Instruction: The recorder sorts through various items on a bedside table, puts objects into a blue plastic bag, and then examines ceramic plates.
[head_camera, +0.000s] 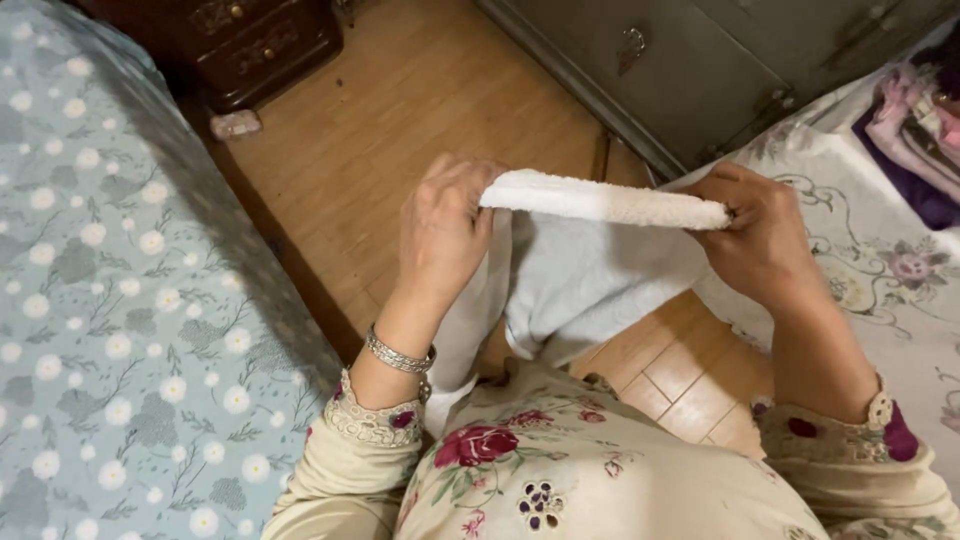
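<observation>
Left hand (443, 228) and right hand (765, 240) each pinch one end of a white towel (600, 205), fingers closed on its folded top edge, keeping it stretched taut at chest height above the wooden floor (400, 120). The fold's long axis runs left-right, dipping slightly to the right; the rest hangs down between bed (110, 300) and floral sheet (900, 290).

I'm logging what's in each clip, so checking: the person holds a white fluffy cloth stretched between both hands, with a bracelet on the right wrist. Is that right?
Not quite. The head view shows the bracelet on the left wrist, not the right. The rest holds: the left hand and right hand grip the white fluffy cloth stretched between them.
</observation>
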